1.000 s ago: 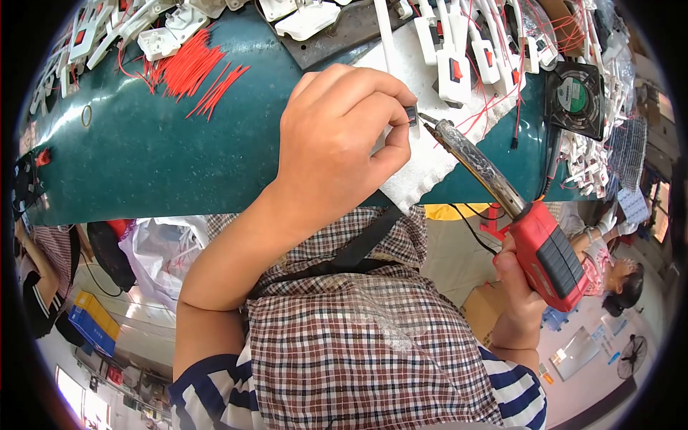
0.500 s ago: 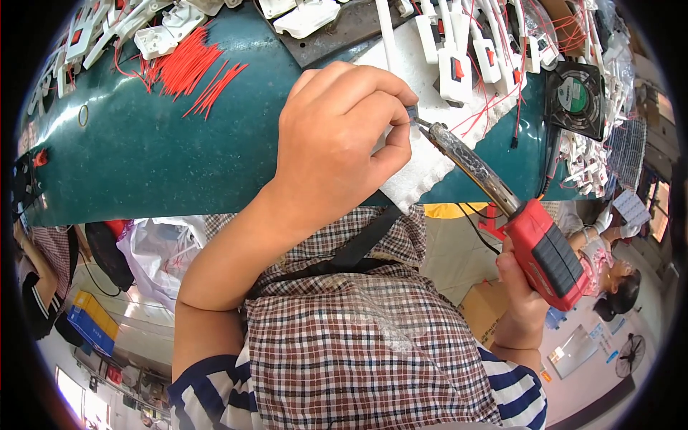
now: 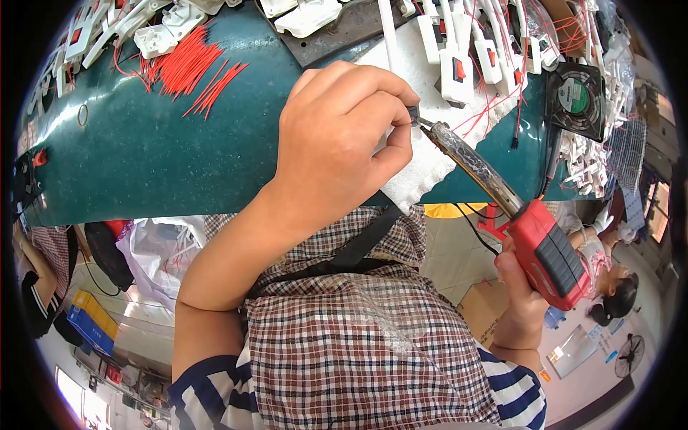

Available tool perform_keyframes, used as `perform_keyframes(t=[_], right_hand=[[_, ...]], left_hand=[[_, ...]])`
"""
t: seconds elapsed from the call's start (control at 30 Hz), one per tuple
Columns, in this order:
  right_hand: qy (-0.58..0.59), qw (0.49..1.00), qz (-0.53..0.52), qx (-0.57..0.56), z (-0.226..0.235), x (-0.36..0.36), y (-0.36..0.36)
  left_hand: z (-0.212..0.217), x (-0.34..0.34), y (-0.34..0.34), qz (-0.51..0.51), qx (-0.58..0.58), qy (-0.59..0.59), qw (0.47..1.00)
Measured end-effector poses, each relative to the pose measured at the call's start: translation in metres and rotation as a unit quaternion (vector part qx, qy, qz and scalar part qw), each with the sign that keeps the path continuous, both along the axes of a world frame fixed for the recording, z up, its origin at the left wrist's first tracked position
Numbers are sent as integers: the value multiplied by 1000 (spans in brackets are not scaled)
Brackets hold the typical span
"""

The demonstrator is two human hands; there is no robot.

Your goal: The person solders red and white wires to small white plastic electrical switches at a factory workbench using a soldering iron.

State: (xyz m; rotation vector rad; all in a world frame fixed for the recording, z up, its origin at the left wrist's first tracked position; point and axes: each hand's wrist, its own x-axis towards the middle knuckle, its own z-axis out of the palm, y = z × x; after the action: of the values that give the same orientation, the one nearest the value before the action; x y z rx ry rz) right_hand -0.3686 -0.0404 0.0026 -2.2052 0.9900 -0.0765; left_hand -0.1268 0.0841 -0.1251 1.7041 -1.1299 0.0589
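My left hand [image 3: 340, 132] is closed in a pinch on a small dark part [image 3: 413, 113], mostly hidden by the fingertips. My right hand [image 3: 523, 294] grips a soldering iron [image 3: 548, 251] with a red and black handle and a sooty metal barrel. Its thin tip points at the small dark part, right beside it; whether they touch I cannot tell. Beneath both lies a white padded sheet [image 3: 423, 175] on the green table [image 3: 143, 165].
Cut red wires [image 3: 190, 61] lie at the far left, beside white plastic housings [image 3: 155, 41]. White pieces with red switches [image 3: 456, 75] and trailing wires crowd the far right. A black fan [image 3: 575, 100] stands by the right edge. Another person [image 3: 605, 276] works at right.
Both hands stay nearly in place; the soldering iron has shifted very slightly. At the right, the other person has moved a little, with the pale sheet near their hands now lower and tilted.
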Motion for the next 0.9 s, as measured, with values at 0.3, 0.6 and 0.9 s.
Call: perform_keyframes(t=[0.3,0.6,0.9], right_hand=[[-30,987,133,-81,4,-7,-5],[-205,971,-107,68,-1,22,19],[-258,955,-101,109,-15,21,14]], left_hand=[[2,1,0,2,2,2,1000],[2,1,0,-1,2,0,1000],[5,3,2,-14,19,-12,1000]])
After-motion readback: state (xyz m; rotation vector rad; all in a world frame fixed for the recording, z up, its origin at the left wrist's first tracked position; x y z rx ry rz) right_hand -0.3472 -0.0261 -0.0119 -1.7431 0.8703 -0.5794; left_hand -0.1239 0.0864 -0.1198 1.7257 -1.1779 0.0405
